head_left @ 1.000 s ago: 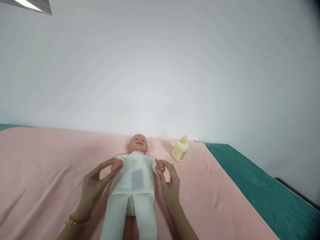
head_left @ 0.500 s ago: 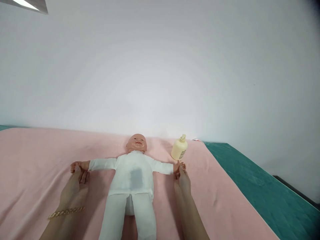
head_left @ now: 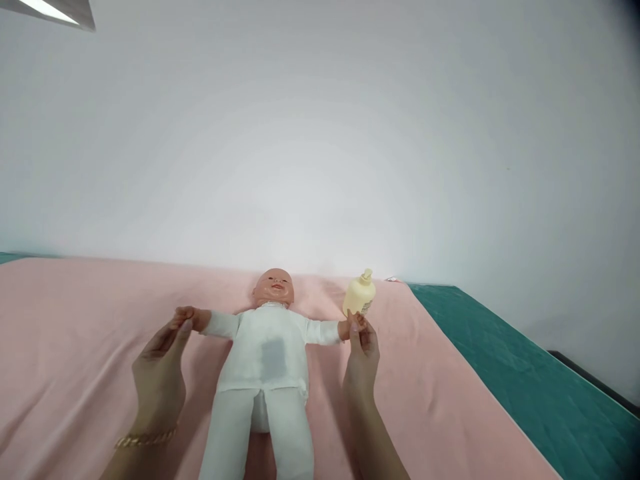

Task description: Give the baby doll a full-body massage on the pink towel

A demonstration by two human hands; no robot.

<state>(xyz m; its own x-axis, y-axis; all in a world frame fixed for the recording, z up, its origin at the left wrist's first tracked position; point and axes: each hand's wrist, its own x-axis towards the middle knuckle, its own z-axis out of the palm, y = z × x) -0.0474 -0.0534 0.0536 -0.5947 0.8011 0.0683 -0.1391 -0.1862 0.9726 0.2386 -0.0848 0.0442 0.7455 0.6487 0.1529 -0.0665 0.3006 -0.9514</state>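
Note:
A baby doll (head_left: pixel 273 347) in a white cloth suit with a grey patch lies on its back, head toward the wall. My left hand (head_left: pixel 163 370), with a braided bracelet at the wrist, pinches the doll's hand on the left side. On the other side my right hand (head_left: pixel 363 360) grips the doll's other hand between thumb and fingers. Both doll arms are raised somewhat off the cloth and stretched outward. Just behind my right hand stands a pale yellow pump bottle (head_left: pixel 359 295), its lower part partly covered by the fingers.
A pink cloth (head_left: pixel 430 373) with some creases lies under the doll. Beyond its right edge shows a green surface (head_left: pixel 520 360). A white wall (head_left: pixel 320 147) rises behind, and a dark edge (head_left: pixel 595 380) runs along the right.
Both my hands have lifted the doll's hands and brought them inward. The left one moved farther, to the right and up. The doll's body and the bottle have stayed put.

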